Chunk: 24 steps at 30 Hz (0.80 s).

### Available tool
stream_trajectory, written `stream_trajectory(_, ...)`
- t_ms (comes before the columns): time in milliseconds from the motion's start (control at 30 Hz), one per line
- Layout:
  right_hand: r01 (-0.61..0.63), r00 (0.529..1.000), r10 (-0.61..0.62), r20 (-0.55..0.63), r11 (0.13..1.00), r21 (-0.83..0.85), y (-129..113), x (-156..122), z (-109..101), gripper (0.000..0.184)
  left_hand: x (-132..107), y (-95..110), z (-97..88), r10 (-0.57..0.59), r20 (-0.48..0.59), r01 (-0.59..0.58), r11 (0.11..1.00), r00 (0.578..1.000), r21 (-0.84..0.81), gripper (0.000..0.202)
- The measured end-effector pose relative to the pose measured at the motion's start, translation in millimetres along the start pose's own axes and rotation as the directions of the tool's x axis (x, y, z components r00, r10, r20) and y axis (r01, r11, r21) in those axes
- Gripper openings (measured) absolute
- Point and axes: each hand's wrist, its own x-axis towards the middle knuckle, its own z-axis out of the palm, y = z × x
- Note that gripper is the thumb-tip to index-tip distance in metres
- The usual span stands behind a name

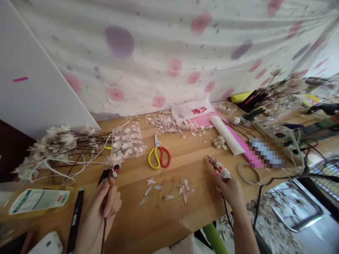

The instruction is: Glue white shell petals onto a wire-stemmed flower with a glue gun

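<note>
My left hand (102,208) is closed around a thin dark stem (103,233) whose top carries a small pale shell flower (114,160). My right hand (230,188) grips a white glue gun (218,165) with its nozzle pointing up and left, a black cord trailing from it. Between my hands, several loose pale shell petals (166,192) lie on the wooden table (185,148). Yellow and red scissors (159,157) lie just beyond them.
A clear tray of petals (128,142) and a bunch of finished flowers (57,144) sit at the left. A white roll (227,135), pink sheets, petal scraps (164,121), a power strip (272,130) and cables crowd the right. A yellow packet (37,201) lies near the left front.
</note>
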Motion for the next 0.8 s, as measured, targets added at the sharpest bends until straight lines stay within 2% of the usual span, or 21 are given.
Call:
stream_trajectory(67,0.011,1.0,-0.01,-0.028,0.999,0.034,0.8,3.6,2.8,0.046,-0.6,-3.9,2.4,0.001,-0.033,-0.001,1.0,0.999,0.015,0.014)
stream_trajectory(133,0.033,0.997,-0.029,-0.065,0.997,0.065,-0.2,5.0,0.8,0.059,-0.7,-6.2,3.6,0.01,-0.054,-0.008,1.0,0.998,0.024,0.014)
stream_trajectory(233,0.07,0.977,-0.057,-0.206,0.996,0.057,-7.7,-2.5,-14.6,0.076,2.2,-5.2,-2.9,-0.021,-0.034,0.022,1.0,0.999,0.022,0.015)
stream_trajectory(300,0.093,0.941,-0.08,-0.329,0.995,0.024,-17.5,-13.6,-28.6,0.072,6.6,-2.9,-12.2,-0.067,-0.022,0.067,0.998,0.998,0.017,0.015)
stream_trajectory(367,0.127,0.924,-0.118,-0.363,0.992,-0.001,-29.3,-25.9,-37.6,0.056,11.3,-1.5,-22.0,-0.102,-0.032,0.103,0.995,0.994,0.009,0.014)
stream_trajectory(433,0.191,0.953,-0.188,-0.237,0.982,-0.008,-39.9,-35.7,-35.9,0.041,14.1,-1.9,-29.3,-0.116,-0.045,0.116,0.993,0.992,-0.01,0.014)
stream_trajectory(500,0.263,0.965,-0.263,-0.001,0.965,0.005,-46.8,-41.6,-22.2,0.029,13.5,-4.0,-32.8,-0.135,-0.051,0.133,0.991,0.99,-0.028,0.014)
stream_trajectory(567,0.301,0.931,-0.298,0.209,0.953,0.017,-48.9,-44.0,-1.0,0.023,9.1,-6.8,-33.4,-0.146,-0.065,0.144,0.989,0.987,-0.04,0.018)
stream_trajectory(600,0.305,0.915,-0.297,0.275,0.952,0.013,-48.4,-44.5,10.3,0.021,5.9,-8.3,-33.3,-0.151,-0.072,0.149,0.988,0.986,-0.042,0.02)
stream_trajectory(700,0.297,0.888,-0.269,0.373,0.955,-0.018,-44.4,-44.1,37.4,0.014,-5.1,-12.5,-34.0,-0.159,-0.096,0.157,0.987,0.983,-0.034,0.022)
stream_trajectory(800,0.294,0.875,-0.258,0.41,0.955,-0.027,-41.5,-42.9,49.0,0.01,-13.5,-16.6,-37.7,-0.166,-0.132,0.165,0.986,0.977,-0.024,0.021)
